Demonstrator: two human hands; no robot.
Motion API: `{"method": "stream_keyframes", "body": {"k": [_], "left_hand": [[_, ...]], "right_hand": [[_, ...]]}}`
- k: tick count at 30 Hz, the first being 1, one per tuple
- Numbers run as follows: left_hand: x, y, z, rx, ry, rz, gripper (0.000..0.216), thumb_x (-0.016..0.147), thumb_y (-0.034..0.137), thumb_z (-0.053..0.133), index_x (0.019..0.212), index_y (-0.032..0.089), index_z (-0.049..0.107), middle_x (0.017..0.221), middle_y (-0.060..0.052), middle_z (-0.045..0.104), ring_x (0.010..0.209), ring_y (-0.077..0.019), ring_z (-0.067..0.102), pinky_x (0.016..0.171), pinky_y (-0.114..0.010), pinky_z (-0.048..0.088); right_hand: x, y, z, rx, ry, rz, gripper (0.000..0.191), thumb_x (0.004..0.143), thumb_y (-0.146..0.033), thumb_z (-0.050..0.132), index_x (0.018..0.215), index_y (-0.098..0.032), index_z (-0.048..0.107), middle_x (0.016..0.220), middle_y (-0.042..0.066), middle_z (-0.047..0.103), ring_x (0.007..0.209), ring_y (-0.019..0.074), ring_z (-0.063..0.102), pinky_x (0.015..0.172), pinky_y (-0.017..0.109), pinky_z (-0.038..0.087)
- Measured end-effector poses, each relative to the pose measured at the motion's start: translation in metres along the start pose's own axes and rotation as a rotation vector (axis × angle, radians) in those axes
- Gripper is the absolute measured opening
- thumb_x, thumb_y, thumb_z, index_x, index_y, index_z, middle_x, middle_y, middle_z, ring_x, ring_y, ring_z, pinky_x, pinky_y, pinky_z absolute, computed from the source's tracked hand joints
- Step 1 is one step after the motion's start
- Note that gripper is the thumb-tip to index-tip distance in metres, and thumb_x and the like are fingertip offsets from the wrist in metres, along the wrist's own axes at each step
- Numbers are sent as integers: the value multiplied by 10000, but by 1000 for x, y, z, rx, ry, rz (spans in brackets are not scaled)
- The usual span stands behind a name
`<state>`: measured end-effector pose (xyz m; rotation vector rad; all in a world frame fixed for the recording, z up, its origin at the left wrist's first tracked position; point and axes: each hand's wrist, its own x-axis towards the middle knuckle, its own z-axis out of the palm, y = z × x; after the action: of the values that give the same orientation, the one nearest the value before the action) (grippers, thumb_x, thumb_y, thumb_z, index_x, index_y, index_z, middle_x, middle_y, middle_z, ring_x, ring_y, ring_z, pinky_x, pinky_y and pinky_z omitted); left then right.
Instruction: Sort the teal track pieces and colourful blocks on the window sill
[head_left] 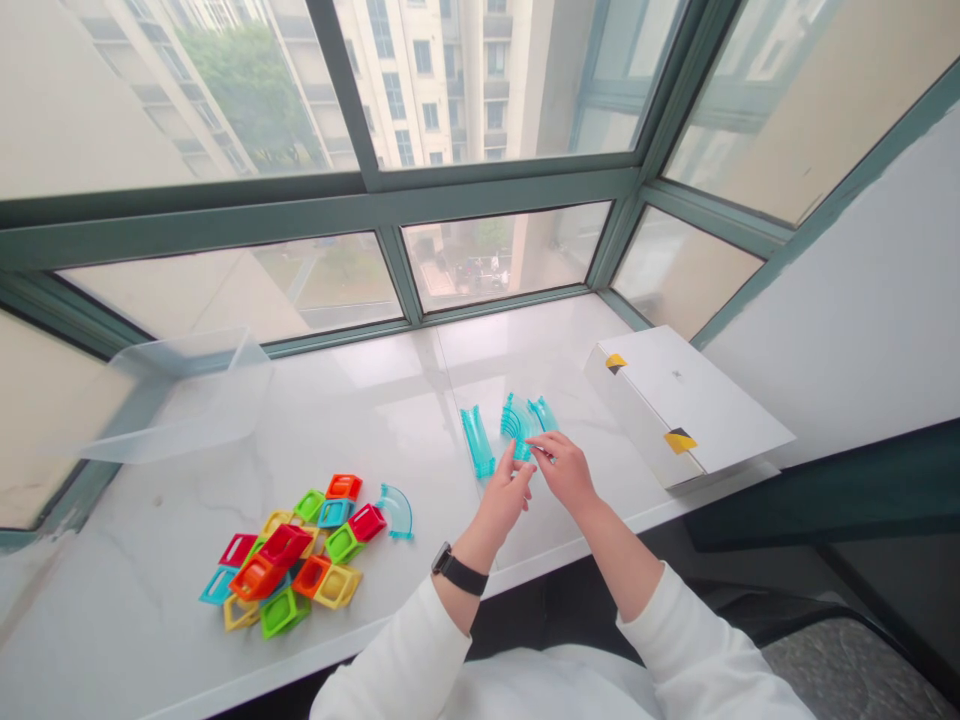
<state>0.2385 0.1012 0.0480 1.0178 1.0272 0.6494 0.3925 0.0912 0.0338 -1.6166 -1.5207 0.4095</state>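
Head view: left hand (504,497) and right hand (564,470) pinch the near end of a curved track (514,418), which lies on the sill (390,400) at 1 o'clock from centre. It is ribbed, see-through teal plastic, probably light, stiff and slick. The side walls look best to grip. Blocks (292,560) lie at 8 o'clock.

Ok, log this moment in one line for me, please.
left hand and right hand: fingertips on curved teal track pieces | beside: straight teal track, white box | person's left: coloured block pile | surface: white sill
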Motion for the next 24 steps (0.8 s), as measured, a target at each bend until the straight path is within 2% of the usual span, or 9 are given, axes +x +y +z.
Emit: {"method": "stream_keyframes", "body": {"k": [7, 19, 24], "left_hand": [[4, -4, 2, 2, 0, -21, 814, 964, 405, 627, 1663, 248, 240, 1059, -46, 632, 631, -89, 533, 505, -205, 475], [6, -3, 1, -39, 4, -40, 822, 960, 400, 627, 1665, 242, 234, 1128, -72, 654, 615, -84, 530, 492, -213, 450], [5, -3, 2, -34, 9, -28, 848, 957, 382, 627, 1675, 268, 191, 1086, -52, 650, 616, -86, 529, 501, -214, 457]], "right_hand": [[2, 5, 1, 9, -18, 15, 254, 974, -224, 588, 1103, -266, 802, 1013, 61, 731, 871, 203, 691, 761, 316, 549], [2, 5, 3, 11, -42, 9, 277, 978, -214, 579, 1143, -260, 796, 1015, 62, 718, 864, 200, 685, 783, 327, 544], [3, 7, 3, 21, -52, 7, 281, 981, -215, 577, 1150, -268, 794, 1013, 59, 715, 878, 202, 686, 780, 324, 545]]}}
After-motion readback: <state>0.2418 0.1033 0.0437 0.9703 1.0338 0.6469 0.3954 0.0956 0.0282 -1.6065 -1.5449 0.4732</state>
